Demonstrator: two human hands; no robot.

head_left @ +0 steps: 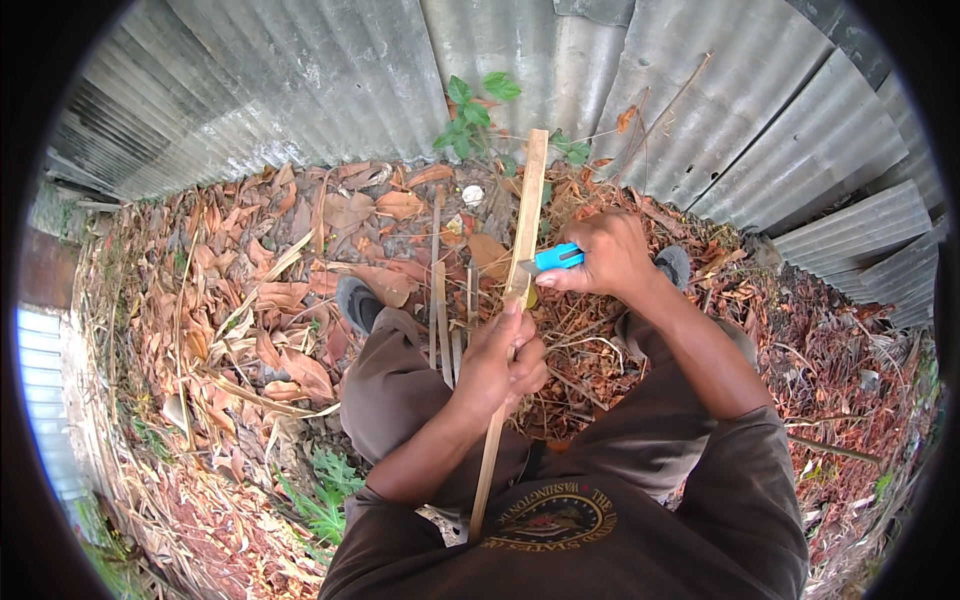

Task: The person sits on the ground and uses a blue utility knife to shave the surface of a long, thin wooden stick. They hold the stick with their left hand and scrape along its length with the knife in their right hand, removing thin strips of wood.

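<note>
A long, flat wooden strip (529, 192) runs up from near my shirt, tilted slightly right at its far end. My left hand (496, 357) is wrapped round its middle, the thumb lying along the wood. In my right hand (607, 255) is a blue utility knife (559, 257), its handle mostly covered by my fingers. The short blade points left and meets the strip's right side, just above my left thumb. Several thin wooden strips (441, 310) lie on the ground between my feet.
Corrugated metal sheets (270, 80) form a fence across the far side. Dry brown leaves (300, 290) cover the ground. A small green plant (465, 120) grows at the fence's foot, and a spiky green weed (328, 492) stands at lower left. A thin stick (670, 110) leans on the fence.
</note>
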